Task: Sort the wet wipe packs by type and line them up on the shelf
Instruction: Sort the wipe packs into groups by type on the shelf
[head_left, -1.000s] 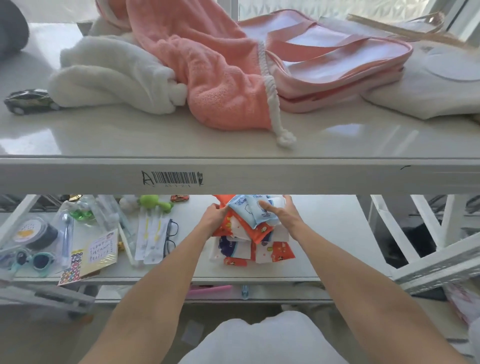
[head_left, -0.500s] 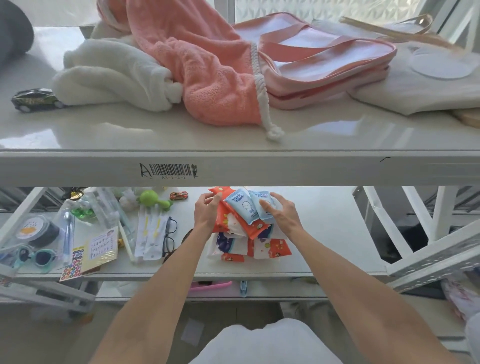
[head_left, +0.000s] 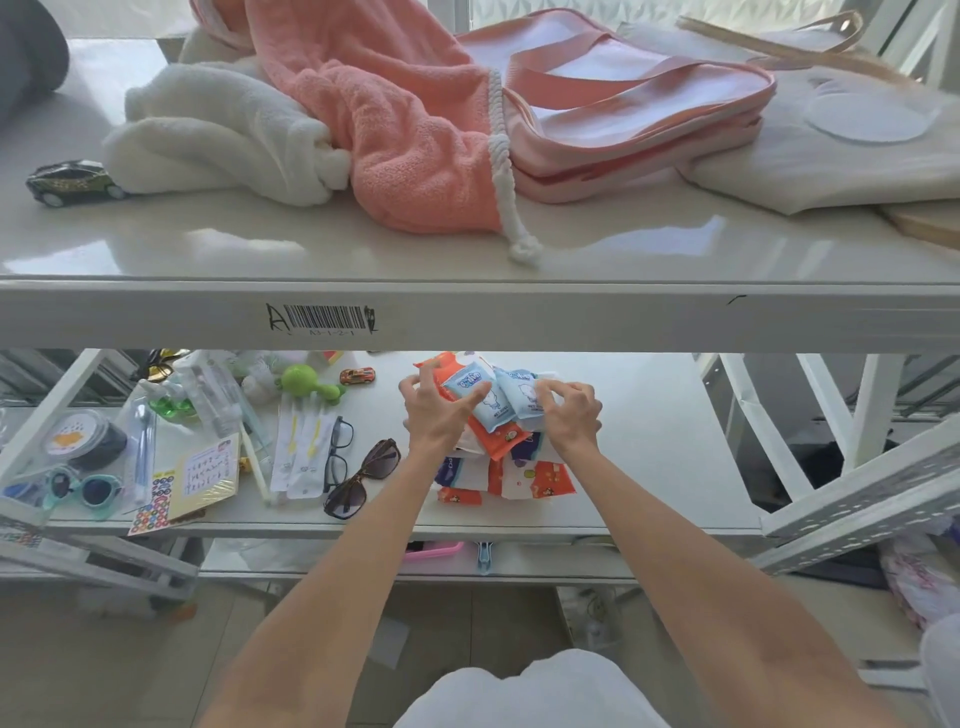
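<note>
Left hand fingers spread over the wipe pile at frame centre, right hand pinching a pale-blue pack (its twin alongside).

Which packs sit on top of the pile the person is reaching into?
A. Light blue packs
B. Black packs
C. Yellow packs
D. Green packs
A: two light blue packs lie on top of the pile of orange and white packs on the lower shelf, with the left hand and right hand spread over them.
</note>
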